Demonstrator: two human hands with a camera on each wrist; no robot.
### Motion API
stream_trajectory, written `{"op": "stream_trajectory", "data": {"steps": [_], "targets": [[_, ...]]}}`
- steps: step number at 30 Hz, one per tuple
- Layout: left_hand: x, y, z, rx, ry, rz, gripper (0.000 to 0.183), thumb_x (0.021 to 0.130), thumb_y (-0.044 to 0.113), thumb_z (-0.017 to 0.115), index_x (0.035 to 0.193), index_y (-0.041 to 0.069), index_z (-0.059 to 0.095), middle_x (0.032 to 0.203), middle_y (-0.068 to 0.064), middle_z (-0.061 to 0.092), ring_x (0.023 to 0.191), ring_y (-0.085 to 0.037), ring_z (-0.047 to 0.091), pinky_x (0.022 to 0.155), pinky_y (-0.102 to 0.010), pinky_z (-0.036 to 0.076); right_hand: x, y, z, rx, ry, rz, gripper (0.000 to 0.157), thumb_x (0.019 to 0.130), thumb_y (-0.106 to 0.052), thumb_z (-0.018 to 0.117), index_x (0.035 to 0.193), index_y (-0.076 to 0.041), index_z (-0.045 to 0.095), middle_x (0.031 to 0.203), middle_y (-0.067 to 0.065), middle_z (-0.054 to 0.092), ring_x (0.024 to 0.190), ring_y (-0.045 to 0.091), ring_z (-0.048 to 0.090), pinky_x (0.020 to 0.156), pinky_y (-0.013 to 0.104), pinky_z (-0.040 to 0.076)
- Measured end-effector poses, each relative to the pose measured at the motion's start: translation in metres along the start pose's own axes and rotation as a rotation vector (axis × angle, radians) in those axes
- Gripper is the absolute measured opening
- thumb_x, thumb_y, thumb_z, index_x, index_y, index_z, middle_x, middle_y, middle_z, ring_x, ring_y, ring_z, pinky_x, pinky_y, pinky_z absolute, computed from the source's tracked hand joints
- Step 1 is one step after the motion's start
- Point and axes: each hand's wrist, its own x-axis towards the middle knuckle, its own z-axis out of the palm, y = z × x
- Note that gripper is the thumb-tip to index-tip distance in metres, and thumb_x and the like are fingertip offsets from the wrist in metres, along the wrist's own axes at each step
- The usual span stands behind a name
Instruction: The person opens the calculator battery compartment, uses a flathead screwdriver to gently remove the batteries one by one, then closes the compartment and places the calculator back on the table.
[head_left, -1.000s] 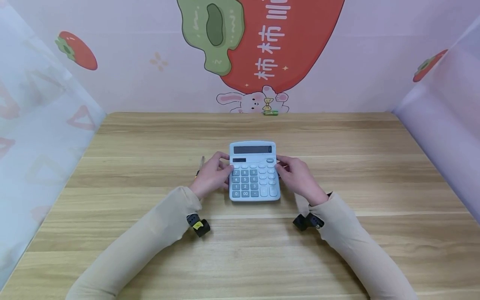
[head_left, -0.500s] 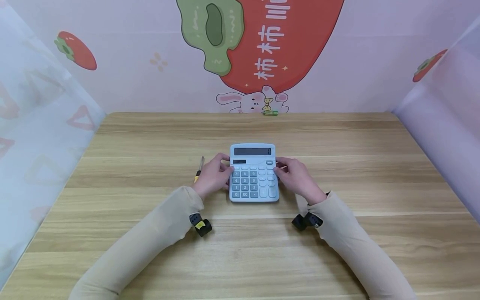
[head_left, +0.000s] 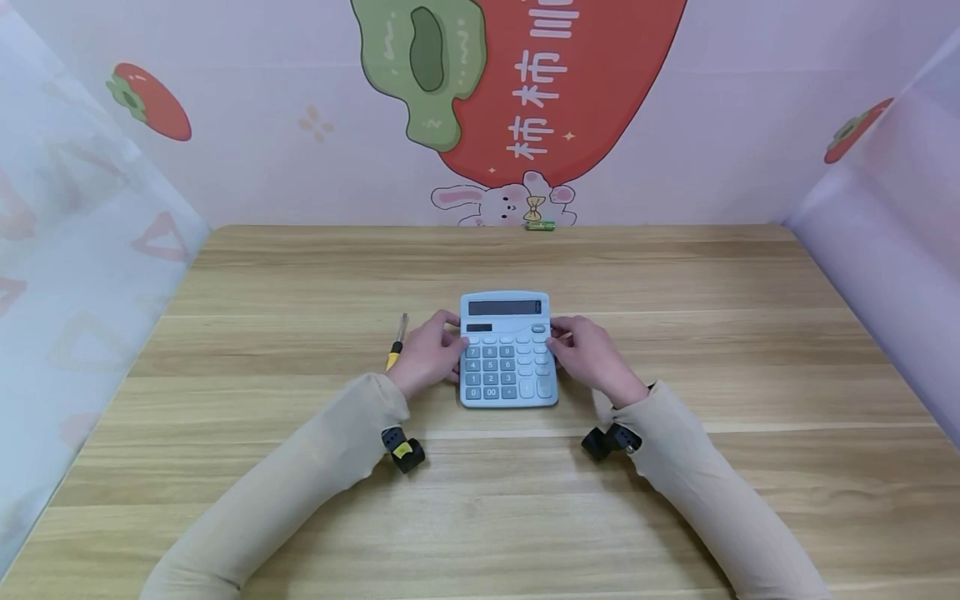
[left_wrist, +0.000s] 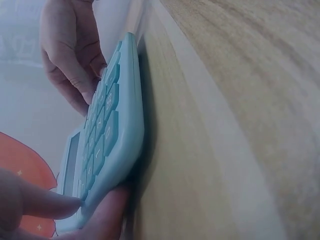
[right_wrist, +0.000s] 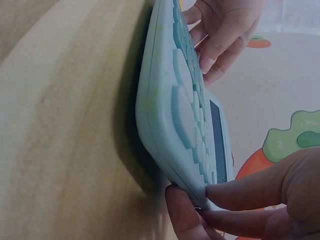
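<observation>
A light blue calculator (head_left: 508,354) is held by its two long sides, its keys and dark display facing up and a 0 showing. The left hand (head_left: 429,350) grips the left side, thumb on the top edge of the keypad and fingers at the side and below. Opposite it, the right hand (head_left: 592,354) pinches the right side the same way. Both wrist views show the calculator (left_wrist: 107,125) close over the wood, with a dark shadow beneath. In the right wrist view, thumb and fingers of the right hand (right_wrist: 260,195) close on its edge.
A screwdriver (head_left: 397,342) with a yellow and black handle lies just left of the left hand, partly hidden by it. At the table's back edge lies a small green battery (head_left: 540,226). A printed cloth (head_left: 262,150) hangs behind the wooden table (head_left: 480,517).
The calculator has come slightly toward the person and looks lower, with both hands moving along. More of the screwdriver shows beside the left hand.
</observation>
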Motion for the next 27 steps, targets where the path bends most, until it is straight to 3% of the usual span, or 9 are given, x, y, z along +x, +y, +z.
{"op": "stream_trajectory", "data": {"steps": [18, 27], "targets": [[0.0026, 0.0012, 0.0011, 0.049, 0.002, -0.011, 0.037, 0.096, 0.018, 0.049, 0.13, 0.007, 0.04, 0.102, -0.014, 0.059, 0.067, -0.017, 0.063, 0.059, -0.024, 0.054, 0.0004, 0.0012, 0.001, -0.008, -0.01, -0.007, 0.04, 0.094, -0.008, 0.047, 0.13, 0.008, 0.046, 0.112, 0.021, 0.059, 0.096, 0.027, 0.058, 0.082, 0.037, 0.049], [0.0027, -0.0007, 0.0012, 0.026, -0.002, -0.007, 0.037, 0.096, 0.017, 0.049, 0.13, 0.006, 0.04, 0.103, -0.015, 0.059, 0.067, -0.017, 0.063, 0.059, -0.024, 0.054, 0.0015, 0.0016, 0.0017, -0.014, -0.008, -0.012, 0.04, 0.093, -0.009, 0.048, 0.13, 0.008, 0.046, 0.112, 0.021, 0.06, 0.096, 0.028, 0.058, 0.083, 0.038, 0.049]]}}
